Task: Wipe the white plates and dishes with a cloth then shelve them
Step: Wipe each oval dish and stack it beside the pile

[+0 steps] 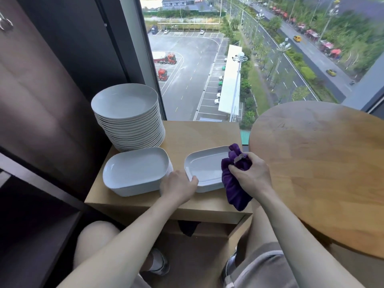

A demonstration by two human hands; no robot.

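The wiping step is in hand. The dish lies at the front right of the surface. The left hand pinches its near left rim, fingers curled over the edge, while the right hand clutches a bunched purple cloth over the dish's right end. To do this well, the left hand should pin the dish flat so it cannot skate toward the front edge. The cloth should sweep the whole well from right to left, then follow the rim and corners, where smears tend to hide. A loose tail of cloth droops past the front edge, and gathering it in would likely give a firmer pad. Close beside the dish, at the front left, sits a stack of dishes, and a tall pile of plates fills the back left corner. Whether those are already wiped cannot be told.
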